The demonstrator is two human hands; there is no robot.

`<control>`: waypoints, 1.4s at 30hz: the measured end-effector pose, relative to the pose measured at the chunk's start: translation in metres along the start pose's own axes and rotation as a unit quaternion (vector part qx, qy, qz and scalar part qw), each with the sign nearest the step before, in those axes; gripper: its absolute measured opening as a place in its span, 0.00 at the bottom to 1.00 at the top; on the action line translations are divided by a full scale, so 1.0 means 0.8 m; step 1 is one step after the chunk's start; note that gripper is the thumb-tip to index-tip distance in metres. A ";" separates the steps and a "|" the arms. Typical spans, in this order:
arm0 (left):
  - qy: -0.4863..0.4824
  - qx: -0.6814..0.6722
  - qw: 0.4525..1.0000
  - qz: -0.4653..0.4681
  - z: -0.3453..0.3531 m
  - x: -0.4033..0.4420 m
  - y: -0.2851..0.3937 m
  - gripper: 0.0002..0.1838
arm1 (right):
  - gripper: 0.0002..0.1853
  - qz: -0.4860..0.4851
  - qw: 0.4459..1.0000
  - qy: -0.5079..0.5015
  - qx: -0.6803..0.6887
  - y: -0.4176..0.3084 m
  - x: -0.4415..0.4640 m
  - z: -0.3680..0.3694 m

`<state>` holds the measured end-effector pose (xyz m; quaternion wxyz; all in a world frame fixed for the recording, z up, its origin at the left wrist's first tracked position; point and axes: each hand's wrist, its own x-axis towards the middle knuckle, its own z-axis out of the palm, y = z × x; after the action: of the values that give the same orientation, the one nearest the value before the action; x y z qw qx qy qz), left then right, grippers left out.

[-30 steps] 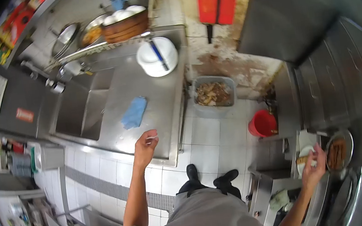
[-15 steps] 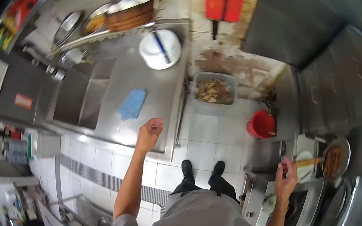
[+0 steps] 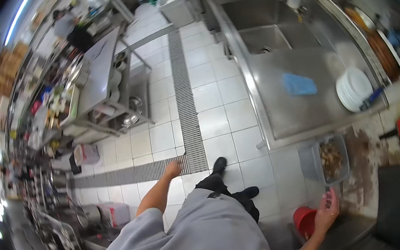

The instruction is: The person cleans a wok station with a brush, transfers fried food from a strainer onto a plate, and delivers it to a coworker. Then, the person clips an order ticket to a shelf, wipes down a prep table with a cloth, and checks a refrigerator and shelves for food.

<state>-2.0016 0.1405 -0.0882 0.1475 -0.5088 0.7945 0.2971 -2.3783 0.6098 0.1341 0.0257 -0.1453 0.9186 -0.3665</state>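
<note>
My left hand (image 3: 172, 169) hangs over the white floor tiles beside the drain grating, blurred, its fingers loosely curled and apart with nothing visible in them. My right hand (image 3: 326, 212) is at the lower right, with fingers apart and nothing seen in it. From this view it overlaps the edge of a red bucket (image 3: 303, 220). Just beyond its fingertips is a grey plastic tub (image 3: 345, 159) of brownish scraps on the floor.
A steel sink counter (image 3: 285, 119) holds a blue cloth (image 3: 299, 84) and a stack of white plates (image 3: 353, 88). The drain grating (image 3: 185, 91) runs along the floor. At the left stands a steel table (image 3: 97, 70) with shelves; beyond it is another person (image 3: 71, 30).
My body and view have turned left, bringing the aisle and steel table into sight. The sink counter has shifted to the right of the view. My feet have stepped apart.
</note>
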 end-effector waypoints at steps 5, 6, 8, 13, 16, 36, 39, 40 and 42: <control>0.008 -0.095 0.928 -0.361 0.036 -0.103 -0.230 0.17 | 0.16 -0.121 0.992 0.021 0.021 -0.094 0.059 0.048; 0.005 -0.144 0.928 -0.343 0.037 -0.124 -0.233 0.17 | 0.15 -0.145 0.988 -0.006 0.042 -0.116 0.068 0.069; 0.044 -0.194 0.947 -0.253 0.076 -0.138 -0.276 0.16 | 0.15 -0.174 0.982 -0.065 0.031 -0.168 0.072 0.125; 0.024 -0.343 0.905 -0.249 0.117 -0.143 -0.298 0.19 | 0.16 -0.224 0.926 -0.302 -0.027 -0.224 0.047 0.340; 0.043 -0.348 0.903 -0.247 0.093 -0.139 -0.323 0.21 | 0.18 -0.206 0.825 -0.501 -0.161 -0.196 0.018 0.459; 0.171 -0.456 0.749 -0.449 0.075 -0.178 -0.583 0.15 | 0.16 -0.481 0.732 -0.483 0.001 -0.688 -0.118 0.900; 0.030 -0.629 0.567 -0.531 0.042 -0.201 -0.553 0.15 | 0.15 -0.559 0.683 -0.459 0.098 -0.893 -0.215 0.914; 0.134 -0.635 0.553 -0.523 0.037 -0.205 -0.543 0.15 | 0.14 -0.567 0.662 -0.478 0.106 -0.951 -0.250 0.911; 0.239 -0.636 0.526 -0.512 0.029 -0.199 -0.541 0.15 | 0.12 -0.588 0.608 -0.511 0.152 -1.049 -0.318 0.921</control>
<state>-1.5458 0.1374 -0.1600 -0.2843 -0.8387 0.0035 0.4645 -1.8134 -0.3867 0.1523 0.2915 -0.8123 0.4041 -0.3031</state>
